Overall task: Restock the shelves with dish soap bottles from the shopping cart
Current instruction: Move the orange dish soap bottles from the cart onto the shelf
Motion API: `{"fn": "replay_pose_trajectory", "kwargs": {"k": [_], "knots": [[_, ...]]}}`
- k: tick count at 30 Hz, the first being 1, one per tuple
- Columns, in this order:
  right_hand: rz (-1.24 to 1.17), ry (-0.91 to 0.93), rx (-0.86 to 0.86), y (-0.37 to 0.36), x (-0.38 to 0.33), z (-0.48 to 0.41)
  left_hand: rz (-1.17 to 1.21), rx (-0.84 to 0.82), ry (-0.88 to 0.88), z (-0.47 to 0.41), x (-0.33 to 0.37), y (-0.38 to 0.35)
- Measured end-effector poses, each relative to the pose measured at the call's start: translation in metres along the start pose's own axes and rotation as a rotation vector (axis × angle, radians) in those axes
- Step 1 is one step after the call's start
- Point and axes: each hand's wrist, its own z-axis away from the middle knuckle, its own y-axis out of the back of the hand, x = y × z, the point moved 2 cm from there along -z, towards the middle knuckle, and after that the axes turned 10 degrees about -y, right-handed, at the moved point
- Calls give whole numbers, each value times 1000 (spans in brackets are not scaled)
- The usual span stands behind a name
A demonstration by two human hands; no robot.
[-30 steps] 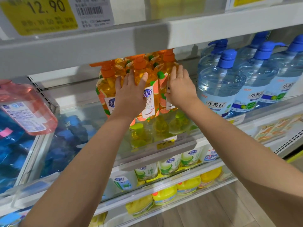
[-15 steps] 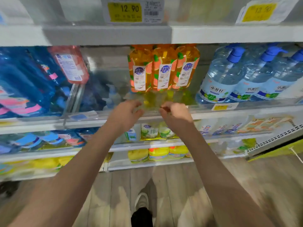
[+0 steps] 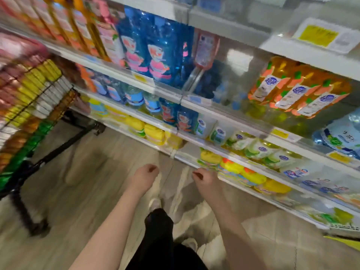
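Observation:
Three orange dish soap bottles (image 3: 296, 88) stand side by side on the shelf (image 3: 220, 108) at the right, behind a clear front rail. My left hand (image 3: 145, 175) and my right hand (image 3: 205, 179) hang low over the floor, well below and to the left of those bottles. Both have loosely curled fingers and hold nothing. The black wire shopping cart (image 3: 37, 102) is at the far left, filled with blurred yellow, white, orange and green packs. The view is motion-blurred.
Blue refill pouches (image 3: 155, 49) and a pink bottle (image 3: 204, 47) sit left of the orange bottles, large clear blue bottles (image 3: 339, 135) to their right. Lower shelves carry yellow and white bottles (image 3: 253, 151). Wooden floor (image 3: 87, 172) lies between cart and shelving; my leg and shoe show below.
Both hands let go of the orange bottles on the shelf and dropped down, empty. The view swung left and down, bringing the cart into sight.

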Motion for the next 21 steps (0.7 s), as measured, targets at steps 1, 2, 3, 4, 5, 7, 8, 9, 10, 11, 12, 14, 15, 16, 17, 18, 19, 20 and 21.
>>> {"fn": "replay_pose_trajectory", "kwargs": {"k": [1,2,3,4,5,7,8,9,10,11,12,14,15,16,17,18,19,20,21], "knots": [[71,-23,-65,-15,-4,1,2,12,59,7,-18,8],[150,-45,-120,-30,-8,2,19,24,107,13,-34,16],[220,-47,-161,-43,-14,2,50,25,159,18,-50,25],[271,-38,-200,-56,-22,2,79,24,206,21,-65,35],[301,-32,-249,-69,-32,1,99,20,254,23,-78,46],[368,-37,-344,-92,-56,-4,103,40,322,27,-100,74],[419,-39,-386,-103,-69,-9,102,54,347,28,-111,88],[471,-30,-430,-116,-80,-16,104,68,366,31,-121,103],[515,-8,-465,-128,-94,-23,103,89,377,32,-131,118],[554,9,-486,-141,-108,-31,104,113,387,35,-138,134],[586,27,-494,-154,-125,-37,112,149,398,38,-145,152],[620,70,-493,-177,-166,-45,141,247,425,44,-159,188],[617,107,-493,-188,-189,-46,152,299,441,47,-164,207],[612,156,-503,-198,-212,-46,163,362,452,50,-171,225],[605,206,-521,-209,-236,-45,185,434,465,54,-175,242],[601,252,-537,-218,-260,-42,207,514,474,57,-179,259],[592,287,-552,-227,-282,-40,220,594,481,60,-181,276],[576,328,-563,-234,-305,-38,216,677,477,62,-182,292],[558,377,-573,-242,-326,-36,207,759,470,63,-181,308]]}}
